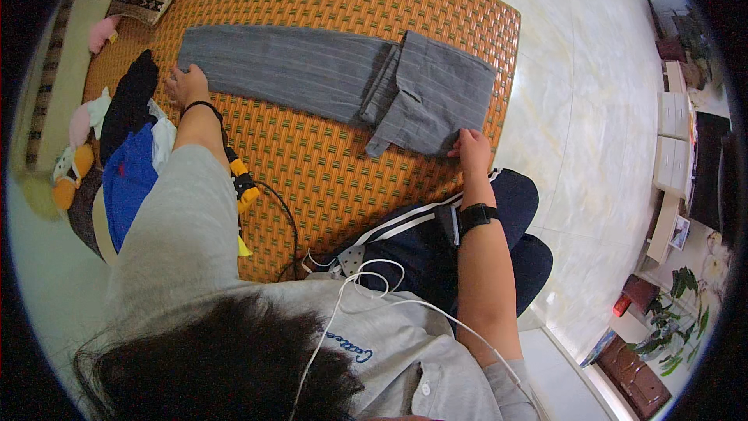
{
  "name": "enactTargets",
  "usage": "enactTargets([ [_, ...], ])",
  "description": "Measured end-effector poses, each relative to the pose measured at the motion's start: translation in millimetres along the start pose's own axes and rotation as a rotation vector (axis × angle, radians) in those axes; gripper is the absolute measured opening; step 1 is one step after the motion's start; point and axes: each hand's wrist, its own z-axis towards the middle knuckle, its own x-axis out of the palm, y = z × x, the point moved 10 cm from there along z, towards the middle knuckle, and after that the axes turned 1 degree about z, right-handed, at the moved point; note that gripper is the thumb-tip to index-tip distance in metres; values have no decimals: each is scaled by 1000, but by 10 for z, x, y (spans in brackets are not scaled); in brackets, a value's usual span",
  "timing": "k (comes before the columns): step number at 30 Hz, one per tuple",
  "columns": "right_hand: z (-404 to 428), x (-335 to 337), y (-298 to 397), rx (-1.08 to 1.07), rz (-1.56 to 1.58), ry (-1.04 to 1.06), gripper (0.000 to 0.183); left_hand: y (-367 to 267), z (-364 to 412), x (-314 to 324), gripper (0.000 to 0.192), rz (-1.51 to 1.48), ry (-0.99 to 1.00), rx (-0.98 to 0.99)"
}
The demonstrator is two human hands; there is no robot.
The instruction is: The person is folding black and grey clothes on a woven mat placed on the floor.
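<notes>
A grey pinstriped garment [286, 70] lies stretched out from left to right in front of me. At its right end a section is folded back over in layers, and a narrow band juts out from this part. My right hand [472, 149] grips the near edge of the folded section, close to the right corner. Over the garment's left end is my left hand [188, 85], palm down, fingers spread at the near left corner. A dark cord bracelet is on the left wrist and a black band on the right one.
The woven rattan-like surface [327, 187] ends on the right above a marbled floor [584, 99]. Black clothing [131, 111], blue clothing [131, 181] and plush toys [73, 172] crowd the left. A black cable [289, 210] and white earphone wire [385, 301] lie near my body.
</notes>
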Motion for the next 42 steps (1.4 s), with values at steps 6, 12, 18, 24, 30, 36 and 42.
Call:
enactTargets([
  [6,-78,22,82,27,43,15,24,-45,-149,-96,56,-9,80,-40],
  [12,-64,12,63,25,31,5,23,-55,-147,-85,56,25,89,-17],
  [18,-47,28,71,28,2,5,24,-13,-107,-88,55,-14,71,-42],
  [24,-71,-19,113,20,-60,-15,25,-65,-187,-100,54,-22,100,-45],
  [30,-27,-47,48,12,-20,-34,24,-105,-219,-85,54,-67,123,-51],
  [36,-94,26,161,33,26,-17,24,28,-26,-41,54,73,45,-16],
  [42,-43,-25,99,4,-42,-27,26,-32,-91,-41,54,10,71,-49],
])
